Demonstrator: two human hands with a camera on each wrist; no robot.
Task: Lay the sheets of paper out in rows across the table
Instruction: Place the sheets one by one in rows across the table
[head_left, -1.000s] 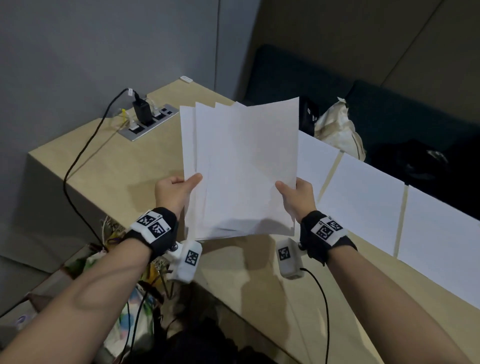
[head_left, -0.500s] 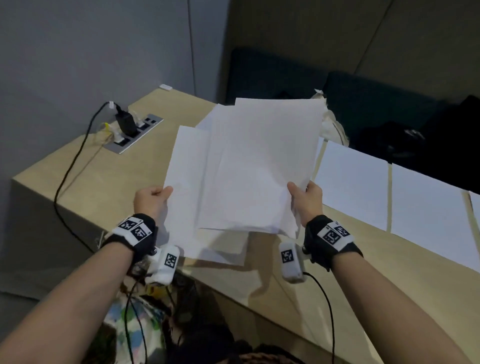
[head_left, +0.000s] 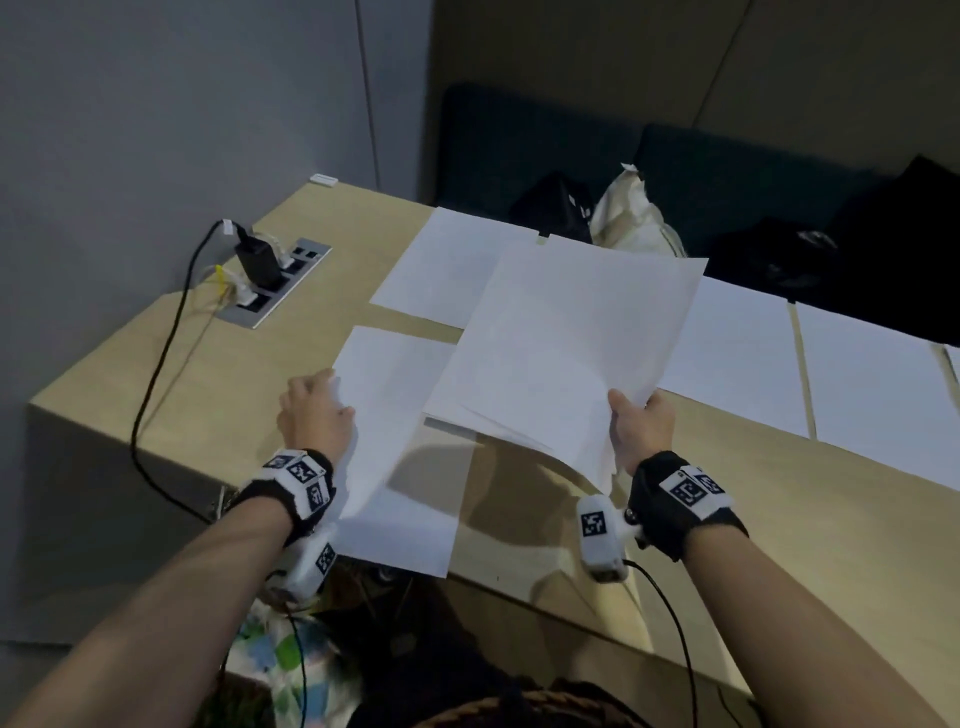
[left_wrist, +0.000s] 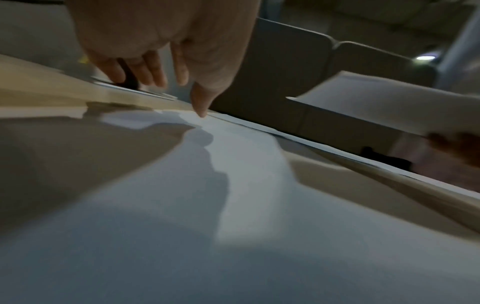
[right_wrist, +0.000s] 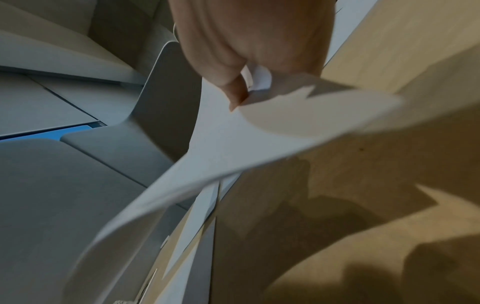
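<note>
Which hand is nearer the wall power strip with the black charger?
Left. The left hand sits on a single sheet's edge, just right of the power strip; the right hand holds the paper stack farther right.

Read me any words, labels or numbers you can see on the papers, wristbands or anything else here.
No readable text anywhere.
Sheets of paper: look blank.
Wristbands and wrist cameras: black-and-white square code markers only, no letters.
Black bag: small white marks, too small to read.

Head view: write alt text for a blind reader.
A left hand lays one sheet on a wooden table while the right hand grips a paper stack. More sheets line the far edge.
</note>
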